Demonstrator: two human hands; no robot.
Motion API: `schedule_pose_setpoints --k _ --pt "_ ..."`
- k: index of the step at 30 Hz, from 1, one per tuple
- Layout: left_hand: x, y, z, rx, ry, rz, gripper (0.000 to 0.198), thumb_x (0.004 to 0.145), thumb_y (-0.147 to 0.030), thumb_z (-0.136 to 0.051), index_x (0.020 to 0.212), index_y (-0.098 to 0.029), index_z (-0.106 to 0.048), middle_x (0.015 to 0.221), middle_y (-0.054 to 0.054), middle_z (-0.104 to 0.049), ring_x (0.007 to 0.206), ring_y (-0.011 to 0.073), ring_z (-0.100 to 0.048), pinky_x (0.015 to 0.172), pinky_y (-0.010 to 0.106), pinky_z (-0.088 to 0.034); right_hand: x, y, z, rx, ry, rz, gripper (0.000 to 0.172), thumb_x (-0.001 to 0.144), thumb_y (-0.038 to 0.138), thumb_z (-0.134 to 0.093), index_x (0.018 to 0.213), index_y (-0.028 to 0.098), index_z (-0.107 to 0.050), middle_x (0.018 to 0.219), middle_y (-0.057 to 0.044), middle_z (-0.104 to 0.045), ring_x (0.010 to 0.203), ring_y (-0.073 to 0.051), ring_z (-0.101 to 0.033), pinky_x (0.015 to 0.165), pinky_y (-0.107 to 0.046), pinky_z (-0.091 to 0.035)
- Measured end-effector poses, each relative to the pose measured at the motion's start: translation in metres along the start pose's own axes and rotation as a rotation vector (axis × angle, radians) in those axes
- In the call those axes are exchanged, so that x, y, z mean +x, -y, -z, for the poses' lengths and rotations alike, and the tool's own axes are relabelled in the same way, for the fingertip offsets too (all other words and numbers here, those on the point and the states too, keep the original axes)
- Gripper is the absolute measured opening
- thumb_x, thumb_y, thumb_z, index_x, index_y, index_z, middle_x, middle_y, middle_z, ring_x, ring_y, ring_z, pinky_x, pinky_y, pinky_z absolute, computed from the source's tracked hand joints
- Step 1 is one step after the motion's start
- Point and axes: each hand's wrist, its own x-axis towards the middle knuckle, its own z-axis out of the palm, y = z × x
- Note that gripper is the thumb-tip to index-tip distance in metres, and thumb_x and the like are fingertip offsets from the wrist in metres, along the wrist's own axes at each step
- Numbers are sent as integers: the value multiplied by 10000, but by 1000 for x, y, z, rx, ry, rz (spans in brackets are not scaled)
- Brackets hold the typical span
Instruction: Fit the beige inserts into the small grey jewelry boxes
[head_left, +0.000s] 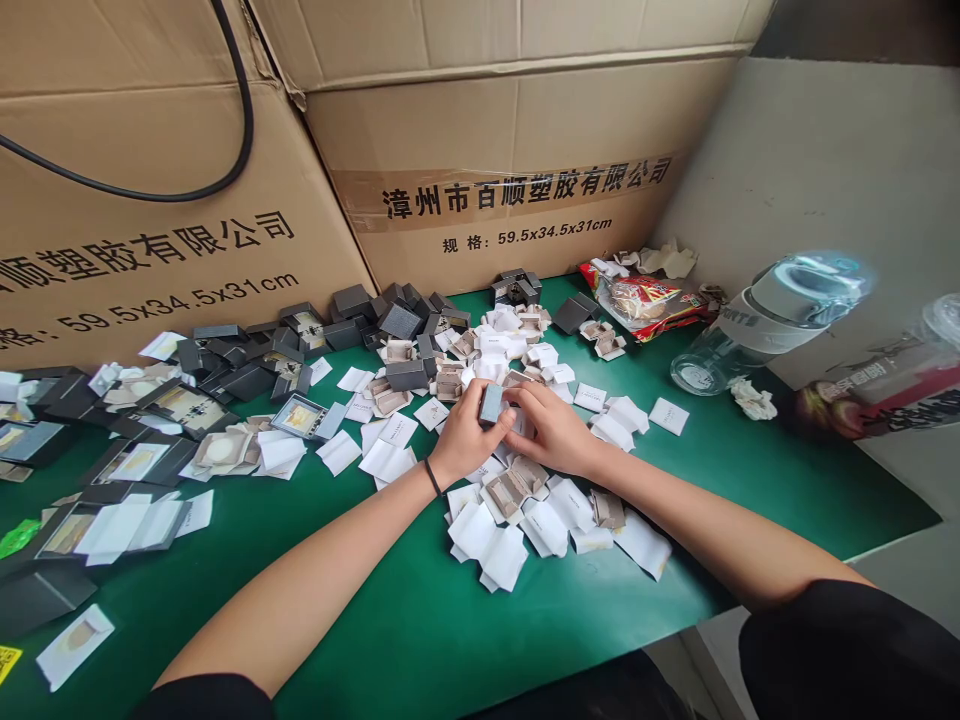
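My left hand [471, 432], with a black band at the wrist, is closed around a small dark grey box [491, 403]. Close against it is my right hand [551, 428], its fingers bent toward the box; whether they grip anything is hidden. Beneath and around both hands lie folded white paper slips [487, 540] and grey-brown cardboard inserts [510, 490]. Several dark boxes [405, 375] sit just beyond my left hand, some tipped over.
Large cardboard cartons [525, 130] stand along the back of the green table [360, 620]. At the right are a red snack bag [656, 315], a clear bottle [757, 325], a crumpled tissue [752, 399] and a second bottle [892, 385]. Opened dark boxes [184, 408] spread across the left.
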Motion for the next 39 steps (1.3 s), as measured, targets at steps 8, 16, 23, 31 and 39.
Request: schedule_pose_setpoints --k 8,16,23,31,39 --pt "-1 -1 -1 -4 -10 8 239 837 -386 -492 955 -191 -420 893 42 -533 835 176 -545 750 294 -440 -2 0 -2 -14 -35 5 286 843 317 -496 1091 184 -444 1001 -122 -586 916 -237 -567 770 -383 -505" --pt "-2 0 -1 -51 -23 44 312 836 -458 -485 975 -185 -426 873 46 -536 864 187 -544 763 305 -437 -3 1 -3 8 -79 -9 307 838 280 -495 1129 200 -439 1022 -118 -591 936 -235 -582 771 -373 -517" --pt "-1 0 -1 -66 -28 36 340 832 -497 -478 954 -184 -427 870 51 -540 825 183 -548 737 302 -441 -2 2 -2 -4 -60 11 290 853 268 -472 1133 199 -444 1041 -120 -567 974 -234 -563 801 -376 -516" --pt "-2 4 -2 -92 -32 24 431 819 -574 -448 993 -179 -442 957 81 -564 840 187 -563 755 310 -451 0 1 0 43 -15 14 273 856 291 -481 1112 197 -469 1048 -124 -569 991 -240 -556 814 -389 -505" --pt "-2 5 -1 -128 -25 52 477 798 -615 -443 999 -182 -448 991 94 -583 883 200 -581 780 322 -461 1 0 1 95 -21 33 238 861 310 -495 1073 202 -508 1062 -119 -571 1006 -236 -554 832 -395 -502"
